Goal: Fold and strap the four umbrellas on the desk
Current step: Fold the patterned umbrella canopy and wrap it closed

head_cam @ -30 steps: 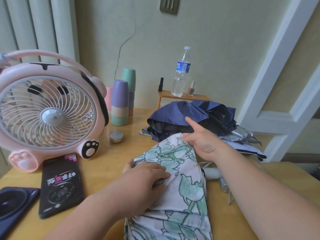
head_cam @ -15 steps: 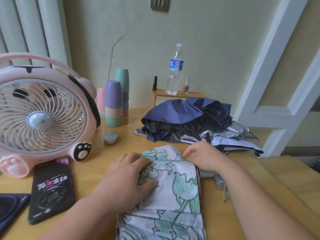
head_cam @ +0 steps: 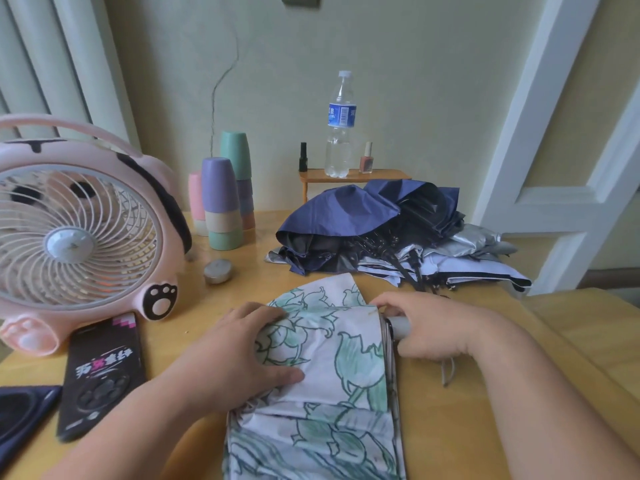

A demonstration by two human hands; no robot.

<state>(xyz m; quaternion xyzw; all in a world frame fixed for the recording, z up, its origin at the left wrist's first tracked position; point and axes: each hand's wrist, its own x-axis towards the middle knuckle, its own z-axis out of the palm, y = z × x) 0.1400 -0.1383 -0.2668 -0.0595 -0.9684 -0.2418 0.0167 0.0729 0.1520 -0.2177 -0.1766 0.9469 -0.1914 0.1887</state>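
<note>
A white umbrella with green flower print lies on the wooden desk in front of me, its canopy loose and partly folded. My left hand presses flat on the canopy's left side. My right hand grips the umbrella's grey handle at the canopy's right edge. Behind lies a heap of other unfolded umbrellas: a navy one on top, a silver one and a white, dark-edged one under it.
A pink desk fan stands at the left, with a black phone and a dark device in front of it. Stacked cups, a tea light, and a small shelf with a water bottle stand behind.
My right hand has come down from the canopy's top edge to the right side and closed round the grey handle. My left hand slid a little over the canopy.
</note>
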